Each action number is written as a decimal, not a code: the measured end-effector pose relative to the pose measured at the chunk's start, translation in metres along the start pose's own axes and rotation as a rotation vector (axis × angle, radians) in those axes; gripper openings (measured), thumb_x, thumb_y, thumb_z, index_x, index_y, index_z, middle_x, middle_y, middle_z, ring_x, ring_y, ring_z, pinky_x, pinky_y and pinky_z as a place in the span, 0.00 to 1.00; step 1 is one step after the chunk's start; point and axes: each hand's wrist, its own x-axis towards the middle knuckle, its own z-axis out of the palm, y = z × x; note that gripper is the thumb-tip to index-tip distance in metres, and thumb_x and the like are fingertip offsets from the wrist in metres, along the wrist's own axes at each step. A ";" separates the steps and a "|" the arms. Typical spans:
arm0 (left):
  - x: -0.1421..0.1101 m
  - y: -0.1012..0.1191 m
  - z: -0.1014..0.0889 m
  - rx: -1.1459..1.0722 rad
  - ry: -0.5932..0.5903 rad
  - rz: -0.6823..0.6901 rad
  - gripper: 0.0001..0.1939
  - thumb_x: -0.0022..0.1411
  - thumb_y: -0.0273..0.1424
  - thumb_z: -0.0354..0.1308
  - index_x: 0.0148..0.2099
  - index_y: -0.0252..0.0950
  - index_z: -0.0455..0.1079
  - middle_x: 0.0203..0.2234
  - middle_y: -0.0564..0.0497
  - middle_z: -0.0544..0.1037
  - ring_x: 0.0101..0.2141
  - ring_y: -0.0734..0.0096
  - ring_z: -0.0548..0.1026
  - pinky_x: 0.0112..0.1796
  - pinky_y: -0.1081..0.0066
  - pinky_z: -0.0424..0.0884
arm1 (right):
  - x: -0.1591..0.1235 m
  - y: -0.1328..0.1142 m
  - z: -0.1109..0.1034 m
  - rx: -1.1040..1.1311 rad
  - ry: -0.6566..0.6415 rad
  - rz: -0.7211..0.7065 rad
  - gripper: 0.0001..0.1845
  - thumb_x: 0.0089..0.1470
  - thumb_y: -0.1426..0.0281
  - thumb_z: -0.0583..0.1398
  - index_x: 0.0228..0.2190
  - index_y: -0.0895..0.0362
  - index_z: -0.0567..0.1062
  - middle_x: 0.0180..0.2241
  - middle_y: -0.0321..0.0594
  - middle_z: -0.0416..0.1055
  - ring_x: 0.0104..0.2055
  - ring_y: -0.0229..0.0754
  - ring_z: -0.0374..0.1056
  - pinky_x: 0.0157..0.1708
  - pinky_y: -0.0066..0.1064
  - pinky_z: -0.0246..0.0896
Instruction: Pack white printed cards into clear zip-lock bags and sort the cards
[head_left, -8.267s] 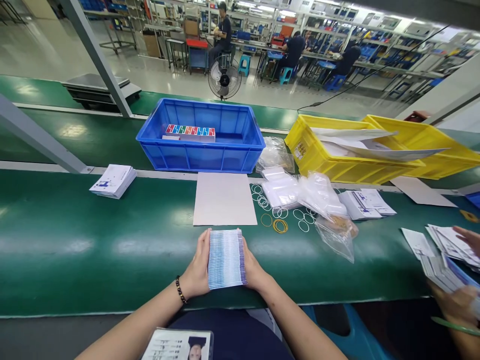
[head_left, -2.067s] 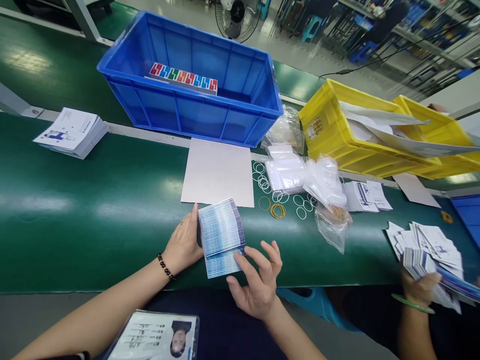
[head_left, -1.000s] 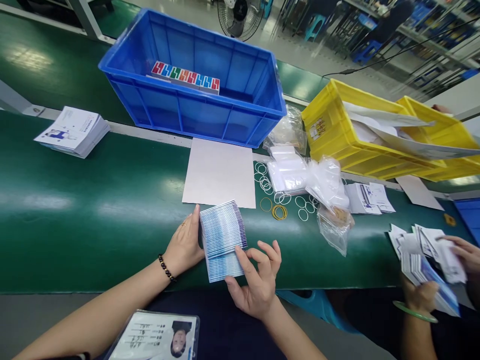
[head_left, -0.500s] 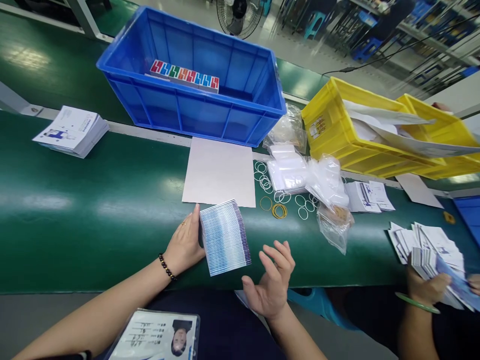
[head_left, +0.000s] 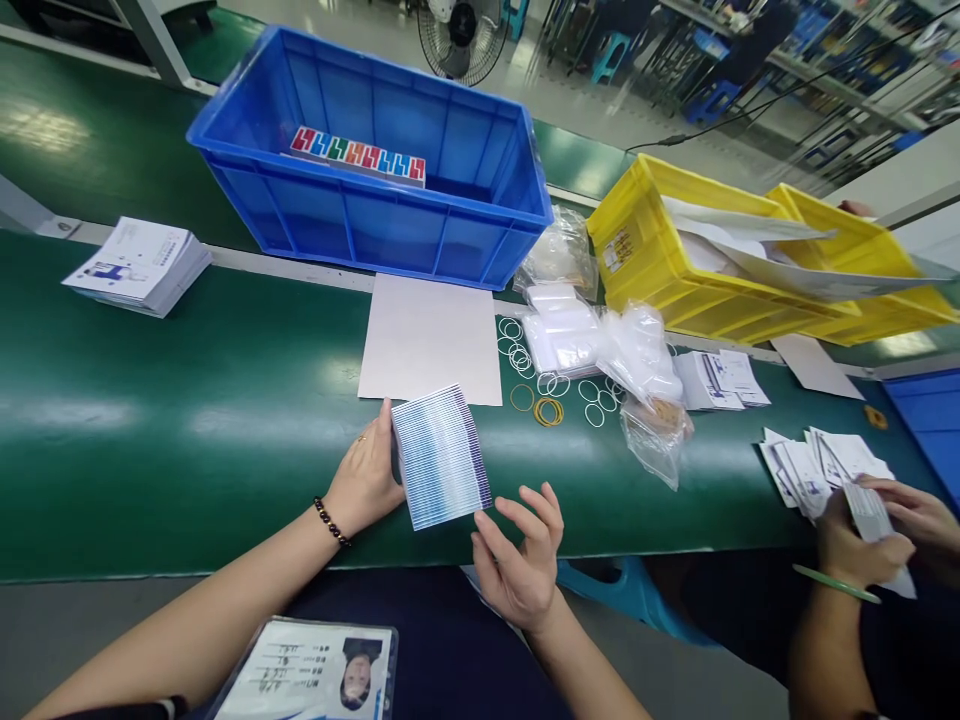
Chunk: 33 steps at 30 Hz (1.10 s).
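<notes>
A thick stack of printed cards or booklets shows its striped blue-and-white edges toward me above the green table. My left hand grips this stack from its left side, the thumb and fingers partly hidden behind it. At the stack's lower right corner is my right hand, palm up with fingers spread; its index fingertip is at the edge, and whether it touches I cannot tell. Just beyond the stack lies a blank pale sheet. White rings and yellow rubber bands lie to its right.
A blue crate with colourful boxes stands behind the sheet. Yellow crates holding paper stand at the right, near clear plastic bags. A booklet pile sits at left. A co-worker's hands handle cards at far right.
My right hand has come closer to the stack, its index finger now at the lower right corner. The co-worker's hands have shifted their cards. The whole view has moved slightly.
</notes>
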 end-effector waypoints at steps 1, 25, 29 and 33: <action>0.000 0.000 0.000 0.008 0.012 0.013 0.51 0.57 0.46 0.52 0.65 0.28 0.20 0.48 0.30 0.68 0.47 0.46 0.70 0.41 0.50 0.71 | -0.001 0.000 0.001 -0.001 -0.002 -0.001 0.12 0.49 0.78 0.59 0.37 0.56 0.73 0.39 0.42 0.64 0.49 0.50 0.58 0.53 0.55 0.53; 0.000 -0.002 0.001 -0.010 -0.006 -0.003 0.52 0.55 0.44 0.53 0.65 0.30 0.18 0.49 0.29 0.67 0.46 0.40 0.70 0.39 0.47 0.71 | -0.005 -0.003 0.001 0.005 0.025 0.022 0.08 0.48 0.78 0.59 0.33 0.58 0.73 0.39 0.42 0.65 0.50 0.50 0.59 0.53 0.55 0.52; 0.000 -0.002 0.001 -0.013 -0.019 -0.024 0.53 0.54 0.45 0.54 0.65 0.31 0.19 0.48 0.30 0.68 0.46 0.40 0.71 0.39 0.47 0.72 | -0.005 -0.003 0.002 0.002 0.031 0.027 0.08 0.47 0.81 0.59 0.30 0.58 0.72 0.38 0.41 0.66 0.50 0.49 0.59 0.54 0.54 0.52; 0.001 -0.002 0.001 -0.013 -0.010 -0.013 0.53 0.54 0.44 0.54 0.65 0.31 0.19 0.48 0.30 0.68 0.46 0.41 0.71 0.39 0.48 0.72 | -0.003 -0.003 0.002 0.002 0.027 0.026 0.09 0.46 0.82 0.59 0.30 0.58 0.72 0.37 0.40 0.65 0.50 0.49 0.59 0.54 0.54 0.52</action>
